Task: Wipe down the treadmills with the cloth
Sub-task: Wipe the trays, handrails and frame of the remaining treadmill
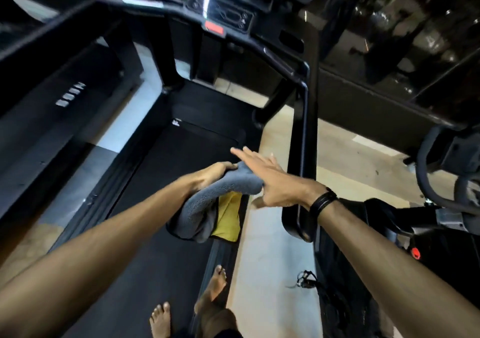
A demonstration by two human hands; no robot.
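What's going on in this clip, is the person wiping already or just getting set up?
It looks like setup. A person stands barefoot on a treadmill, facing its console. The left hand grips one end of a grey cloth with a yellow side, held up in the air above the belt. The right hand, fingers straight, lies flat against the other end, beside the right handrail. The cloth touches no part of the machine, so no wiping shows at this moment.

Two treadmills [181,155], one cloth [207,202], two hands [272,181], two bare feet [161,319].
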